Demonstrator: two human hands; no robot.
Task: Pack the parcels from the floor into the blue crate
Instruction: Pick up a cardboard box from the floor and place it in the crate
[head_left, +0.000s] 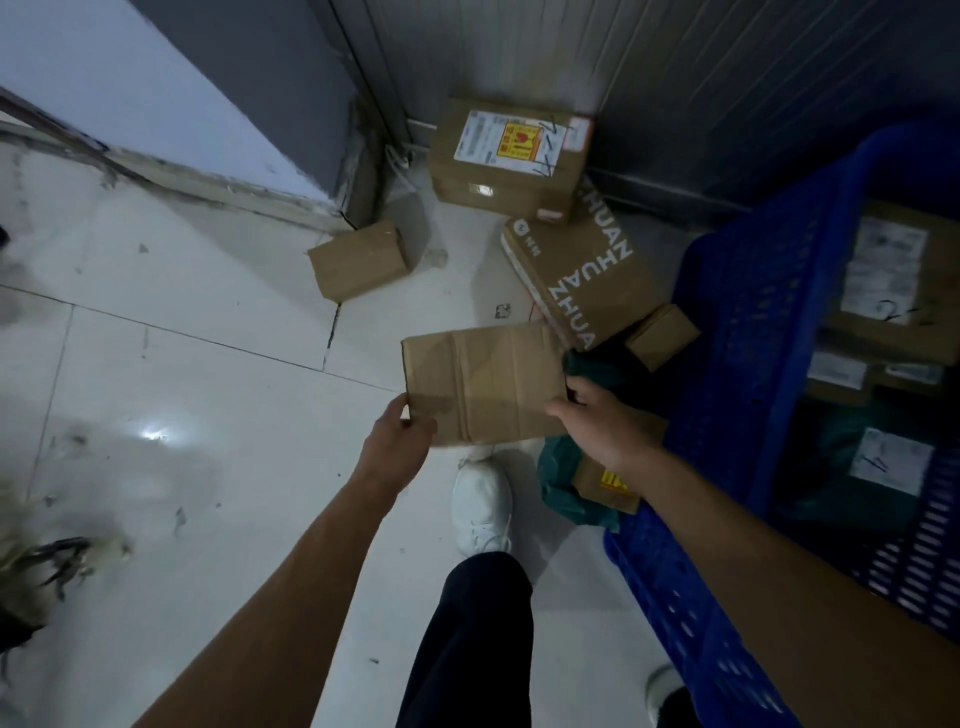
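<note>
1. Cardboard, plain and flat: a parcel (483, 382) is held above the floor (208, 389), just left of the blue crate (737, 322).
2. The left hand (400, 436) pinches its near left corner. The right hand (602, 421) grips its right edge, fingers (577, 388) curled.
3. More boxes (511, 156) lie on the floor beyond, and labelled parcels (893, 291) sit inside the crate.

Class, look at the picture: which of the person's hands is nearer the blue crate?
Right. The right hand grips one edge of the flat cardboard parcel, close to the wall of the blue crate; the left hand grips the opposite edge, farther from it.
</note>
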